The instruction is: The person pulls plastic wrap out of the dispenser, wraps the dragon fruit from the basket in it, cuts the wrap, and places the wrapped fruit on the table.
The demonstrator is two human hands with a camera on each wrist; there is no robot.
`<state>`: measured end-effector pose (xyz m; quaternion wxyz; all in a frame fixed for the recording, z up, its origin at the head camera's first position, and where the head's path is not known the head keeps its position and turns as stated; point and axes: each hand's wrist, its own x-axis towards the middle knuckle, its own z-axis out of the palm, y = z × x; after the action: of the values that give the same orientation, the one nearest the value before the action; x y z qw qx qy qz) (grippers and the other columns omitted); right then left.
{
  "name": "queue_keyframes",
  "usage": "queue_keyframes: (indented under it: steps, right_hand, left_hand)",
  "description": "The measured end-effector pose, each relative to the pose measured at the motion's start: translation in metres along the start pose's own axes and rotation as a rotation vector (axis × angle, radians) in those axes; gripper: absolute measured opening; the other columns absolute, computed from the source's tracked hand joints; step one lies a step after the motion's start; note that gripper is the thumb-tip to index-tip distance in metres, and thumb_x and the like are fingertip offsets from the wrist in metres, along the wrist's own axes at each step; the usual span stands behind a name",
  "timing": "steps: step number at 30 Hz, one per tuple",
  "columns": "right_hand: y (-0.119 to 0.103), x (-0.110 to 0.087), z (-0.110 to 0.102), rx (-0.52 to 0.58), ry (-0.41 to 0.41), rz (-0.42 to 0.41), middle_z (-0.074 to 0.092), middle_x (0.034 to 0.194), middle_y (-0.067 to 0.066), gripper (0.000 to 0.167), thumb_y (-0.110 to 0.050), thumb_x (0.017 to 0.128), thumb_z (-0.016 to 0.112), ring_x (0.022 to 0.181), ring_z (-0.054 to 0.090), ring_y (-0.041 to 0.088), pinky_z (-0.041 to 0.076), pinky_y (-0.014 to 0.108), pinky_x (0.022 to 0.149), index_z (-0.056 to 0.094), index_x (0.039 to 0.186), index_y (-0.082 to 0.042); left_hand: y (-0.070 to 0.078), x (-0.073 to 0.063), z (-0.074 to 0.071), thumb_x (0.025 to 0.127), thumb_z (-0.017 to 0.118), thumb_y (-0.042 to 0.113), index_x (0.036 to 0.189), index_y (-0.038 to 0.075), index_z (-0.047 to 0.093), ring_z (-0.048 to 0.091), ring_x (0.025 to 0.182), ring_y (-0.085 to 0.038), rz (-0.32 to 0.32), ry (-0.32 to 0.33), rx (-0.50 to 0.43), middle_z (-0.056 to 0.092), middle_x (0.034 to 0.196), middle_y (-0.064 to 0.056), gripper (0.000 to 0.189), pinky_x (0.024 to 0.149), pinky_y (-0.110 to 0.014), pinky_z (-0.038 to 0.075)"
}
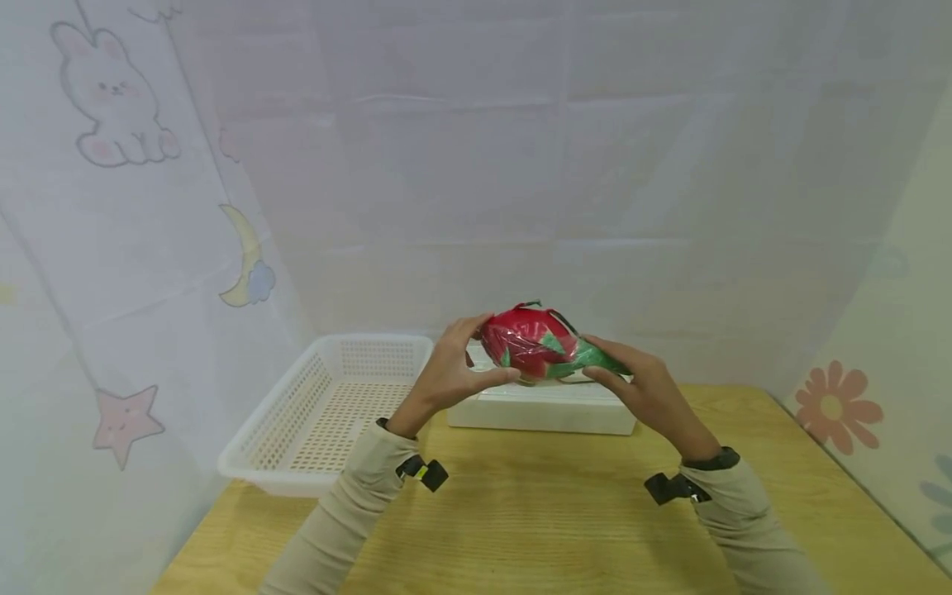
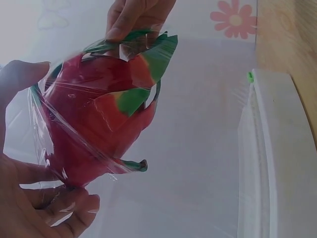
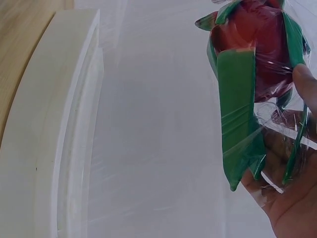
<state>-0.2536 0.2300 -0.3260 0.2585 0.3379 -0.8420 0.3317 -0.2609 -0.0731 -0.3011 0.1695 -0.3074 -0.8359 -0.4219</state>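
Between my two hands hangs a red dragon fruit with green, leaf-like scales, wrapped in clear plastic film. My left hand grips its rounded red end, thumb on one side and fingers on the other. At the green, pointed end, my right hand pinches the scales and film. Wrinkles in the film stretch across the red skin in the left wrist view. Long green scales extend over the right palm in the right wrist view. Behind and below the fruit stands a low white box, partly hidden by it.
A white perforated plastic basket stands on the left of the wooden table. Light wall sheets with a printed rabbit, moon and flowers enclose the back and sides. Each wrist carries a small black camera.
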Motion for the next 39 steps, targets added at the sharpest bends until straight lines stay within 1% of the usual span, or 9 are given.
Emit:
queue_keyframes:
  steps: [3, 9, 18, 22, 27, 30, 32, 35, 39]
  right_hand:
    - [-0.001, 0.001, -0.001, -0.002, 0.010, 0.000, 0.065, 0.128, 0.018, 0.047, -0.009, 0.096, 0.067, 0.106, 0.066, 0.031, 0.054, 0.041, 0.078, 0.056, 0.142, -0.007]
    - [-0.007, 0.001, -0.004, -0.001, 0.029, -0.006, 0.066, 0.126, 0.017, 0.045, -0.009, 0.096, 0.066, 0.102, 0.065, 0.024, 0.052, 0.028, 0.076, 0.058, 0.140, -0.007]
    - [-0.013, 0.002, -0.006, 0.007, 0.064, -0.009, 0.070, 0.117, 0.014, 0.037, -0.011, 0.098, 0.064, 0.095, 0.065, 0.011, 0.052, 0.019, 0.073, 0.062, 0.134, -0.004]
    - [-0.014, 0.000, -0.006, 0.020, 0.090, -0.011, 0.071, 0.111, 0.012, 0.034, -0.010, 0.098, 0.064, 0.092, 0.064, 0.007, 0.050, 0.015, 0.073, 0.063, 0.131, -0.003]
    - [-0.016, -0.001, -0.006, 0.043, 0.104, 0.002, 0.072, 0.103, 0.009, 0.030, -0.008, 0.099, 0.062, 0.085, 0.063, 0.006, 0.048, 0.015, 0.070, 0.064, 0.129, -0.004]
    - [-0.018, -0.001, -0.007, 0.055, 0.111, 0.031, 0.071, 0.101, 0.009, 0.029, -0.009, 0.100, 0.060, 0.080, 0.061, 0.008, 0.047, 0.018, 0.067, 0.064, 0.128, -0.003]
    - [-0.020, -0.001, -0.007, 0.060, 0.122, 0.051, 0.071, 0.100, 0.009, 0.028, -0.008, 0.100, 0.060, 0.079, 0.060, 0.008, 0.046, 0.018, 0.066, 0.065, 0.128, -0.004]
    - [-0.021, -0.001, -0.008, 0.066, 0.137, 0.075, 0.070, 0.100, 0.009, 0.028, -0.008, 0.100, 0.060, 0.081, 0.059, 0.006, 0.045, 0.017, 0.068, 0.065, 0.128, -0.005]
    - [-0.024, -0.003, -0.009, 0.074, 0.149, 0.108, 0.071, 0.103, 0.009, 0.029, -0.009, 0.100, 0.060, 0.084, 0.059, 0.003, 0.044, 0.015, 0.072, 0.065, 0.129, -0.007]
  left_hand:
    - [0.003, -0.001, -0.002, 0.074, 0.069, 0.073, 0.148, 0.000, 0.044, 0.050, 0.114, -0.026, -0.009, -0.001, 0.003, 0.053, 0.135, -0.014, 0.107, 0.079, -0.042, 0.054]
    - [0.008, -0.002, -0.005, 0.075, 0.070, 0.070, 0.146, 0.002, 0.045, 0.049, 0.115, -0.025, -0.014, 0.002, -0.003, 0.055, 0.133, -0.013, 0.102, 0.093, -0.053, 0.048]
    - [0.015, -0.005, -0.005, 0.071, 0.056, 0.089, 0.145, 0.005, 0.047, 0.048, 0.113, -0.022, -0.040, 0.013, -0.026, 0.054, 0.130, -0.009, 0.113, 0.092, -0.049, 0.047]
    - [0.018, -0.006, -0.005, 0.070, 0.051, 0.092, 0.144, 0.005, 0.049, 0.046, 0.112, -0.022, -0.043, 0.011, -0.025, 0.055, 0.128, -0.007, 0.114, 0.090, -0.048, 0.046]
    - [0.019, -0.008, -0.004, 0.068, 0.049, 0.095, 0.143, 0.006, 0.049, 0.044, 0.110, -0.022, -0.067, -0.002, -0.049, 0.055, 0.126, -0.007, 0.116, 0.089, -0.051, 0.045]
    - [0.018, -0.009, -0.005, 0.069, 0.049, 0.094, 0.148, 0.005, 0.044, 0.045, 0.117, -0.023, -0.080, -0.022, -0.080, 0.053, 0.131, -0.009, 0.119, 0.090, -0.050, 0.046]
    - [0.015, -0.011, -0.006, 0.072, 0.047, 0.093, 0.151, 0.006, 0.039, 0.045, 0.123, -0.024, -0.075, -0.031, -0.102, 0.052, 0.137, -0.011, 0.118, 0.092, -0.047, 0.046]
    - [0.010, -0.016, -0.008, 0.084, 0.042, 0.085, 0.151, 0.004, 0.039, 0.048, 0.128, -0.028, -0.031, 0.026, -0.140, 0.052, 0.142, -0.015, 0.104, 0.093, -0.045, 0.045]
    - [0.003, -0.027, -0.008, 0.094, 0.039, 0.075, 0.130, 0.003, 0.058, 0.058, 0.113, -0.028, 0.028, 0.205, -0.126, 0.061, 0.130, -0.014, 0.083, 0.089, -0.046, 0.048]
